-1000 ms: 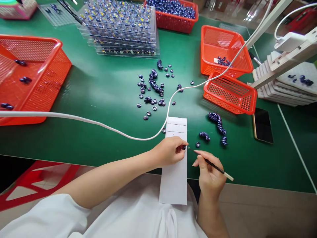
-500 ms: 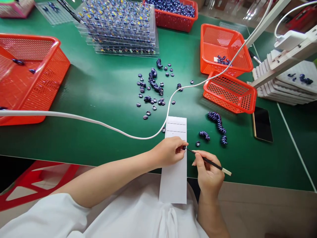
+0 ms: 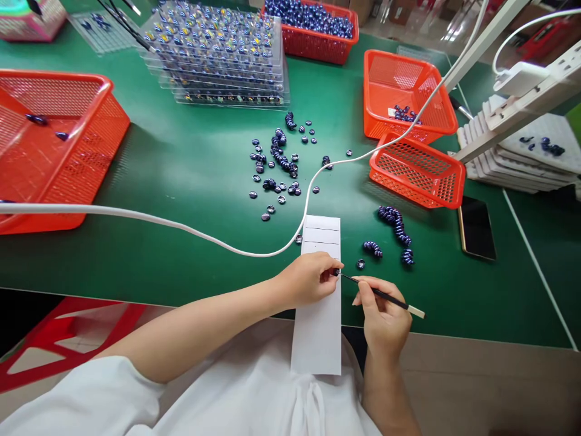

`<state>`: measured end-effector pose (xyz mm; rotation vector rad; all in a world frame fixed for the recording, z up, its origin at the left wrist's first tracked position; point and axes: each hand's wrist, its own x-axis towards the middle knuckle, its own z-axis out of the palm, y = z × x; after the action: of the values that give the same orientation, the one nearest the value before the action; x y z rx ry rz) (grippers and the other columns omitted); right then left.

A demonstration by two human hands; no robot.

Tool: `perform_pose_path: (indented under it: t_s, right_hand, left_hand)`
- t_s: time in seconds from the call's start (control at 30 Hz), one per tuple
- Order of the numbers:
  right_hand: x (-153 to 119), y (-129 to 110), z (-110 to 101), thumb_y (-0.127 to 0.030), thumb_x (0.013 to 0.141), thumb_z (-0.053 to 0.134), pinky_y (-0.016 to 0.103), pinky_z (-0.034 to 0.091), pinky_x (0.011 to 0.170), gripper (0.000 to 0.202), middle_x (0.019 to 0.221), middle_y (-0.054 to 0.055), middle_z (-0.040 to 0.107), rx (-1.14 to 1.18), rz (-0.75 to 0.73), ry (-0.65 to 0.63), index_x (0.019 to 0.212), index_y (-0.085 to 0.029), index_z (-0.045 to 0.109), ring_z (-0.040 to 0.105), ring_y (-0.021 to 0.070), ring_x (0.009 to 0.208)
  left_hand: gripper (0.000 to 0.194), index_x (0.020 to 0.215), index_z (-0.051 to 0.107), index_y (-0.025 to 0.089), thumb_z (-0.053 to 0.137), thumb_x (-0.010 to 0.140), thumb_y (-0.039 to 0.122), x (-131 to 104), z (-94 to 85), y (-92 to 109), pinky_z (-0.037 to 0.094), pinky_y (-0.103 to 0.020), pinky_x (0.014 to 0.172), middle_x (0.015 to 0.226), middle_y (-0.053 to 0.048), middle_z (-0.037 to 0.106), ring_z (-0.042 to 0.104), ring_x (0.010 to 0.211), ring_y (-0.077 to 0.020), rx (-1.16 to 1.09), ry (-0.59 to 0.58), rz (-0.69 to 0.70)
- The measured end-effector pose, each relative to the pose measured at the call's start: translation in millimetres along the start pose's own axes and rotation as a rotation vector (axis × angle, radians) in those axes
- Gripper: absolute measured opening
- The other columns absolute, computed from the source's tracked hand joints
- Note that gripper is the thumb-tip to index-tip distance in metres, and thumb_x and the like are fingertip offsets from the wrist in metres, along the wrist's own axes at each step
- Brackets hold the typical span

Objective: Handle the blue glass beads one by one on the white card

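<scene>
My left grip (image 3: 313, 280) is pinching a small dark piece (image 3: 336, 272) over the white card (image 3: 316, 339), maybe so it is sitting still. My right grip (image 3: 384, 312) is holding a thin black stick (image 3: 389, 297) like a pencil, probably for good aim. Its tip is pointing at the piece. More shiny pieces (image 3: 282, 158) are lying on the green surface (image 3: 195, 175), I guess for easy reaching.

Just below right of the frame's centre, we see a small, dark, partly hidden bead (image 3: 336, 272); our slim black, pale-ended tool (image 3: 389, 297) slants down rightward from it.
</scene>
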<state>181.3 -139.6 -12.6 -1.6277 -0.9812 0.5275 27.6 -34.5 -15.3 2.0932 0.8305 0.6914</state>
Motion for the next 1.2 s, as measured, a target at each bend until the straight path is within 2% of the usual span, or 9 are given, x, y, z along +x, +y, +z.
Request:
perform_pose_path:
  t_s: [0.27,0.4,0.6,0.7,0.83,0.9,1.03,1.1,1.2]
  right_hand:
    - [-2.3,2.1,2.0,-0.025,0.086,0.071,0.025,0.054,0.052,0.008,0.091,0.003,0.072,0.048,-0.086,0.033,0.093,-0.021,0.072,0.064,0.0097,0.054]
    - [-1.4,-2.4,-6.6,-0.028,0.085,0.073,0.027,0.055,0.051,0.01,0.09,0.005,0.073,0.171,-0.035,0.097,0.089,-0.02,0.072,0.063,0.0106,0.051]
    - [8.0,1.9,-21.2,-0.033,0.082,0.076,0.028,0.053,0.049,0.017,0.086,0.005,0.074,0.22,-0.001,0.28,0.086,-0.018,0.071,0.061,0.0106,0.049]
    - [12.6,9.0,-21.4,-0.034,0.081,0.077,0.028,0.053,0.05,0.019,0.083,0.005,0.074,0.24,0.014,0.328,0.087,-0.017,0.07,0.061,0.0104,0.049]
    - [13.3,13.9,-21.0,-0.034,0.082,0.076,0.027,0.053,0.052,0.02,0.082,0.004,0.073,0.244,0.024,0.336,0.088,-0.017,0.07,0.061,0.0105,0.05]
    - [12.4,14.3,-21.5,-0.033,0.082,0.075,0.027,0.053,0.051,0.019,0.082,0.005,0.073,0.249,0.018,0.329,0.088,-0.017,0.07,0.061,0.0105,0.05]
    - [10.9,13.7,-20.9,-0.032,0.083,0.074,0.028,0.053,0.051,0.017,0.084,0.005,0.073,0.271,-0.001,0.33,0.088,-0.017,0.069,0.061,0.0107,0.051]
    - [10.9,13.5,-19.9,-0.032,0.083,0.074,0.028,0.053,0.052,0.017,0.085,0.005,0.074,0.281,-0.006,0.349,0.088,-0.017,0.069,0.061,0.0106,0.051]
    - [11.1,13.6,-19.7,-0.033,0.083,0.074,0.027,0.052,0.051,0.017,0.085,0.005,0.073,0.298,-0.008,0.376,0.088,-0.017,0.069,0.06,0.0102,0.05]
  left_hand:
    - [0.025,0.101,0.073,0.015,0.059,0.08,0.013,1.2,-1.9,2.3,0.053,-0.023,0.065,0.074,-0.002,0.069,0.063,0.065,-0.013,-0.045,-0.001,-0.015]
    - [0.034,0.115,0.068,0.015,0.05,0.086,0.012,-1.3,-34.1,0.6,0.055,-0.029,0.074,0.093,-0.009,0.069,0.065,0.078,-0.0178,0.182,0.013,-0.059]
    - [0.048,0.136,0.053,0.006,0.044,0.09,0.017,-7.2,-82.5,-24.4,0.054,-0.048,0.084,0.11,-0.021,0.06,0.056,0.104,-0.0341,0.722,0.188,-0.303]
    - [0.044,0.136,0.055,0.013,0.048,0.095,0.026,-7.9,-77.4,-25.0,0.052,-0.046,0.089,0.117,-0.018,0.058,0.054,0.11,-0.032,0.69,0.209,-0.178]
    - [0.027,0.105,0.073,0.021,0.048,0.097,0.027,-4.2,-65.2,-22.7,0.053,-0.041,0.087,0.107,-0.012,0.062,0.057,0.1,-0.0259,0.635,0.103,0.025]
    - [0.028,0.093,0.074,0.02,0.046,0.097,0.023,-0.4,-68.4,-26.2,0.053,-0.041,0.084,0.101,-0.012,0.063,0.057,0.095,-0.0263,0.681,0.117,0.017]
    - [0.026,0.092,0.073,0.018,0.047,0.095,0.019,8.3,-76.4,-25.5,0.051,-0.046,0.085,0.099,-0.013,0.063,0.055,0.097,-0.0295,0.776,0.294,-0.054]
    - [0.023,0.095,0.072,0.016,0.048,0.095,0.018,11.8,-66.2,-13.9,0.051,-0.047,0.087,0.101,-0.013,0.062,0.055,0.098,-0.0292,0.757,0.287,-0.002]
    - [0.016,0.102,0.068,0.014,0.054,0.095,0.02,17.6,-30.9,12.6,0.052,-0.042,0.085,0.105,-0.013,0.063,0.057,0.095,-0.0258,0.61,0.076,0.138]
